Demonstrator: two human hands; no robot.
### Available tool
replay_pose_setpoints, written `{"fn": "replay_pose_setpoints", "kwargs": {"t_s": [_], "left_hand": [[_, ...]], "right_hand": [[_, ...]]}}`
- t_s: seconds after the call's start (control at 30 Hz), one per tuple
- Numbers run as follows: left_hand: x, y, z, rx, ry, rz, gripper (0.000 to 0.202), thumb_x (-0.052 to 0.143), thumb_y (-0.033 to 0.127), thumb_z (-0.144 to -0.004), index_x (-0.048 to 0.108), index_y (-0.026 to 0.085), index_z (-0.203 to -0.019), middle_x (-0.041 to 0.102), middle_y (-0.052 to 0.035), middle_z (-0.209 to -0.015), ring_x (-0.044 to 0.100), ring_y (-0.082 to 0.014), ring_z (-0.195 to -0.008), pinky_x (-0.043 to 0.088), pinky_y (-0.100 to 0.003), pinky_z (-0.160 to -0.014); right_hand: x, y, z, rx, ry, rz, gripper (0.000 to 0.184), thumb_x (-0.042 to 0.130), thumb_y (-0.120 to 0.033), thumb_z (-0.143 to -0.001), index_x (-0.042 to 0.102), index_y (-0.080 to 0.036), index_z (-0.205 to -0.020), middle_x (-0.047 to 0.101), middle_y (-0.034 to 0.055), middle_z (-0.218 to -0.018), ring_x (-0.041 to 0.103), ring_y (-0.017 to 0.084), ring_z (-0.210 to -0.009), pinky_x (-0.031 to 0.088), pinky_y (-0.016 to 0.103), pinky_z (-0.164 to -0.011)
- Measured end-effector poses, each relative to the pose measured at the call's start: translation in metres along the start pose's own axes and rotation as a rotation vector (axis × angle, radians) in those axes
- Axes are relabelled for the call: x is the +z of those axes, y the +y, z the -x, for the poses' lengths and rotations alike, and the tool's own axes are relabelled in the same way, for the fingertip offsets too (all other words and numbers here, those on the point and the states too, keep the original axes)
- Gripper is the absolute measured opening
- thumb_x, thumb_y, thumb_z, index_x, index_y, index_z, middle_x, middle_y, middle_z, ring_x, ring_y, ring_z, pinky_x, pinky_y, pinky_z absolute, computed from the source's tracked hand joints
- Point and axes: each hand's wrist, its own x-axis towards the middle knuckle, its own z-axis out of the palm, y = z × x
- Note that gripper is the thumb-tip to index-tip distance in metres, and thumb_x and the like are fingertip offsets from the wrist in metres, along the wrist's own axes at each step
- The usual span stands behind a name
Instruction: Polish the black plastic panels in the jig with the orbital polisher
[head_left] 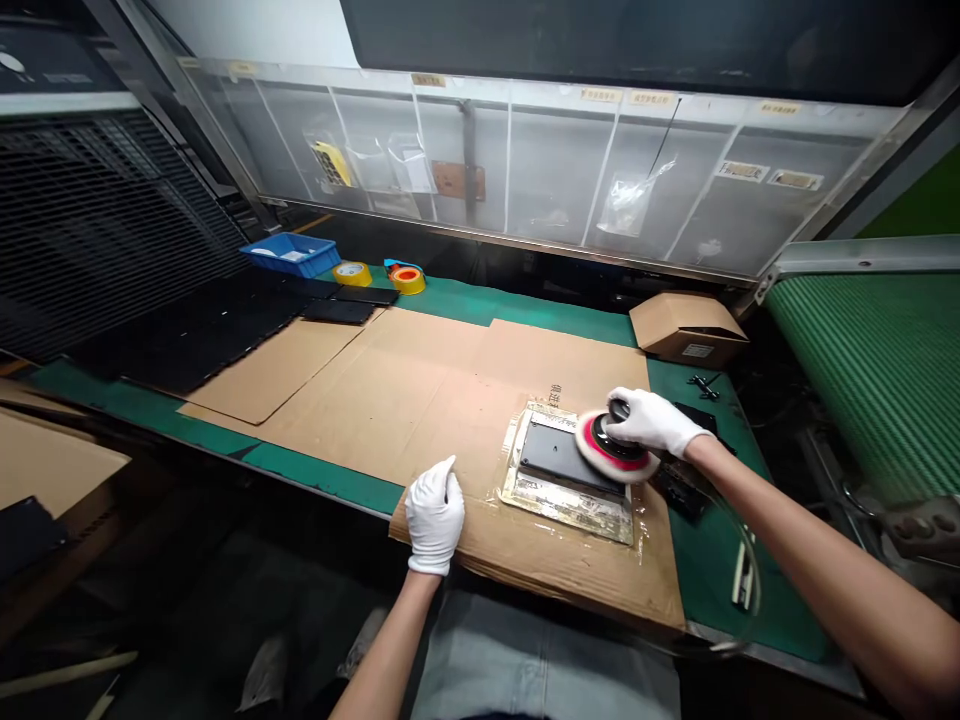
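Green-topped workbench [540,312] in play, a pocketed plastic sheet [555,190] hanging behind it, and brown cardboard [420,390] spread across the middle! Over at the far left, a blue bin [304,262] sits near two rolls of tape [352,274], dark panels [210,335] lying just in front; far right, a cardboard box [694,345]. Now the action: the gloved right hand [645,420] has its fingers wrapped round the polisher [619,450], which sits over the right end of a dark plate [555,452] inside a taped-down frame [570,507]! Gloved left hand [435,515] at the cardboard's near edge, fingers bunched, whether pinching it I can't tell
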Motion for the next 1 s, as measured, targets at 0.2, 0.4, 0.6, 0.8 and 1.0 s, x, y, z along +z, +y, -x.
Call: {"fn": "replay_pose_setpoints", "kwargs": {"t_s": [0.2, 0.4, 0.6, 0.8, 1.0], "left_hand": [[-0.003, 0.002, 0.002, 0.021, 0.007, -0.026, 0.033, 0.044, 0.021, -0.097, 0.070, 0.013, -0.115, 0.075, -0.0135, -0.111, 0.072, -0.0268, -0.101, 0.056, -0.043, -0.092], [-0.004, -0.003, 0.002, 0.036, -0.004, -0.046, 0.033, 0.044, 0.020, -0.097, 0.070, 0.011, -0.116, 0.075, -0.0139, -0.111, 0.071, -0.0263, -0.101, 0.057, -0.043, -0.093], [0.000, -0.006, 0.000, 0.119, 0.066, -0.065, 0.029, 0.047, 0.019, -0.098, 0.070, 0.011, -0.113, 0.075, -0.0127, -0.106, 0.072, -0.0260, -0.095, 0.057, -0.041, -0.087], [0.000, -0.002, 0.001, 0.166, 0.089, -0.066, 0.028, 0.048, 0.016, -0.098, 0.070, 0.011, -0.114, 0.075, -0.0122, -0.106, 0.072, -0.0251, -0.095, 0.055, -0.039, -0.086], [-0.001, -0.004, 0.001, 0.179, 0.083, -0.087, 0.028, 0.047, 0.015, -0.098, 0.069, 0.010, -0.114, 0.075, -0.0120, -0.105, 0.072, -0.0252, -0.094, 0.057, -0.040, -0.085]], "right_hand": [[0.007, -0.052, -0.038, -0.140, -0.056, -0.054, 0.035, 0.066, -0.040, -0.074, 0.067, -0.025, -0.105, 0.070, 0.0036, -0.093, 0.061, 0.018, -0.075, 0.041, 0.025, -0.064], [0.012, -0.117, -0.073, -0.228, -0.113, -0.115, 0.037, 0.067, -0.037, -0.070, 0.067, -0.025, -0.105, 0.071, 0.0040, -0.095, 0.061, 0.018, -0.071, 0.041, 0.025, -0.058], [0.003, -0.037, -0.046, -0.095, -0.116, -0.143, 0.042, 0.069, -0.042, -0.071, 0.064, -0.024, -0.108, 0.071, 0.0044, -0.096, 0.064, 0.019, -0.077, 0.045, 0.025, -0.062], [-0.006, 0.009, -0.026, 0.095, -0.181, -0.127, 0.054, 0.073, -0.046, -0.069, 0.059, -0.019, -0.115, 0.071, 0.0090, -0.095, 0.066, 0.021, -0.074, 0.045, 0.026, -0.058], [-0.001, -0.066, -0.060, -0.104, -0.218, -0.166, 0.052, 0.075, -0.046, -0.068, 0.061, -0.020, -0.112, 0.071, 0.0077, -0.099, 0.066, 0.020, -0.077, 0.044, 0.025, -0.057]]}}
